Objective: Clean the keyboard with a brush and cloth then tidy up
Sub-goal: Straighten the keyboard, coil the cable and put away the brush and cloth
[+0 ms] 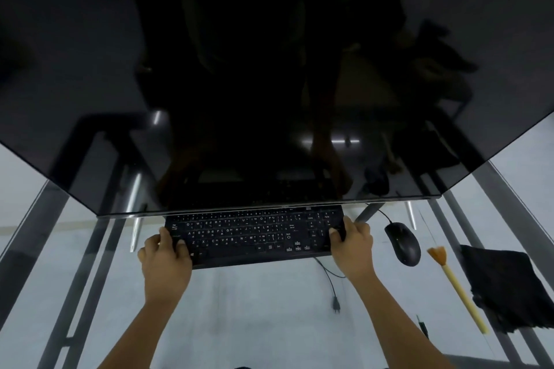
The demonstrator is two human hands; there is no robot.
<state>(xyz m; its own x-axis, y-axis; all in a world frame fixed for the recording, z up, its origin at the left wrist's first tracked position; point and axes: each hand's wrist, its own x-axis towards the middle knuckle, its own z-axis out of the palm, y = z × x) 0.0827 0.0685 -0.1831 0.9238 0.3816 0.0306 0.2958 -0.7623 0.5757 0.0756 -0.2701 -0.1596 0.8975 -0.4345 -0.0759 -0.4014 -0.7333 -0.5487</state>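
A black keyboard [251, 235] lies on the glass desk just under the lower edge of the big dark monitor. My left hand [165, 260] grips its left end, fingers curled over the keys. Its right end is held by my right hand [352, 244], thumb on top. A brush [458, 289] with a yellow handle and orange bristles lies on the glass to the right. Beside the brush, at the right edge, sits a black cloth [506, 287].
A black mouse [403, 243] rests right of the keyboard. The keyboard's cable and plug [335, 304] trail loose toward me. The monitor [269, 84] fills the upper view. The glass desk [254, 308] shows metal frame bars [90, 263] and the floor beneath.
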